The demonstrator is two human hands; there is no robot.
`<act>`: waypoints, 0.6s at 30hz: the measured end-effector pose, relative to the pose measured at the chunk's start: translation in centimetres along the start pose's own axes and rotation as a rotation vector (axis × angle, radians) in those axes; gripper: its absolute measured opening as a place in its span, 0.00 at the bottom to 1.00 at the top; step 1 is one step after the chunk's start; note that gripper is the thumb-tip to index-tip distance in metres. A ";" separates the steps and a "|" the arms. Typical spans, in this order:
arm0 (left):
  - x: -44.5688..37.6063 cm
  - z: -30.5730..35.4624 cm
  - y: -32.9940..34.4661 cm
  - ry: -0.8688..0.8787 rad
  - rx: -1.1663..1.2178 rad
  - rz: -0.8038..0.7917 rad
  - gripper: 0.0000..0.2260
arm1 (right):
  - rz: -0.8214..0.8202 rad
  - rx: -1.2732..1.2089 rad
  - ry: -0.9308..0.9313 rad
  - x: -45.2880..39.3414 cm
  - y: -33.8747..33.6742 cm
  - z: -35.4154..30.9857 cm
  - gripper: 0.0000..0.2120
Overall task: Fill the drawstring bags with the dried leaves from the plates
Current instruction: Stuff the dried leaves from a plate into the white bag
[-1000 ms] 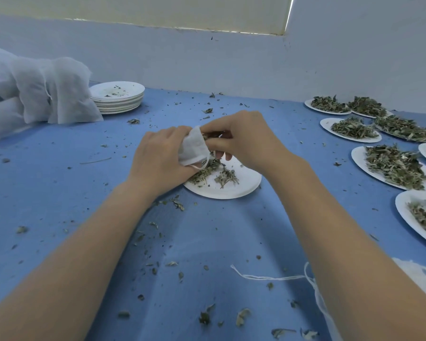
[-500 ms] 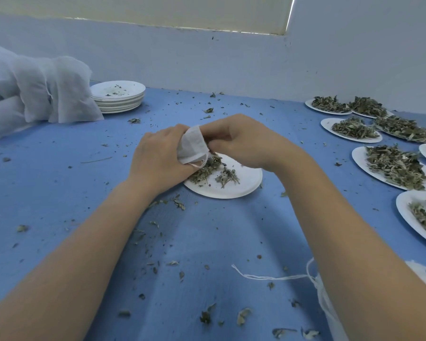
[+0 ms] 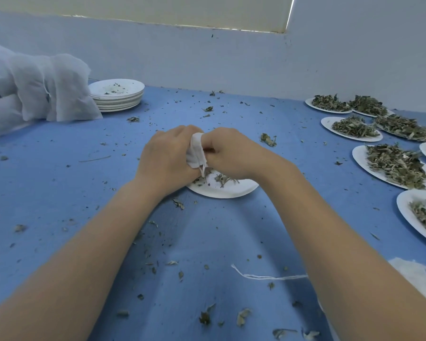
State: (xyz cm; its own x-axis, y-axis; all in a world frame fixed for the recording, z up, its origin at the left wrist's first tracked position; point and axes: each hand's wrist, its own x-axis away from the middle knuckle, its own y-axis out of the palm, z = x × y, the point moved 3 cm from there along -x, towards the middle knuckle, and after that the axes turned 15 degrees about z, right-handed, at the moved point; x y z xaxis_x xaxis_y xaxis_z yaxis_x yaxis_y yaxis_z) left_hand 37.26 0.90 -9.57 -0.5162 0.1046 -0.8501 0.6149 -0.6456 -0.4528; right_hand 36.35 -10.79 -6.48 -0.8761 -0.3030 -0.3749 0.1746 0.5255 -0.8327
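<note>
blue felt-like table; both hands' fingers pinch gauzy drawstring bag over round paper plate.

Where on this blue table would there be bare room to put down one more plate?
Roomiest is the blue table left of the left hand, short of the white bags and stacked plates, with only crumbs. The right edge is crowded with plates of dried leaves.
</note>
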 end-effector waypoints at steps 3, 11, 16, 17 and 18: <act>-0.1 -0.4 0.1 -0.098 -0.011 -0.039 0.21 | 0.103 -0.135 0.000 0.0 -0.8 0.2 0.13; -0.4 -2.0 -0.2 -0.133 0.030 -0.048 0.23 | 0.048 -0.174 -0.039 0.1 -0.8 -0.2 0.19; -0.5 -3.8 -0.4 -0.203 0.020 -0.043 0.25 | 0.183 -0.357 0.009 0.3 -2.2 0.2 0.12; -0.4 -4.1 -0.4 -0.214 0.017 -0.042 0.25 | 0.244 -0.384 0.027 0.2 -2.3 0.4 0.11; -0.4 -4.3 -0.5 -0.227 0.013 -0.037 0.24 | 0.305 -0.389 0.062 0.1 -2.2 0.8 0.12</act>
State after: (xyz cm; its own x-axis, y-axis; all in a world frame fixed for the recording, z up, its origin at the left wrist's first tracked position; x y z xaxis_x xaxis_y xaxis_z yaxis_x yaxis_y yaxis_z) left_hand 39.72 4.44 -10.18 -0.6603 -0.0433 -0.7498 0.5857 -0.6546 -0.4780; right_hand 36.22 -12.58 -5.02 -0.8385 -0.0479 -0.5428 0.2565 0.8442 -0.4707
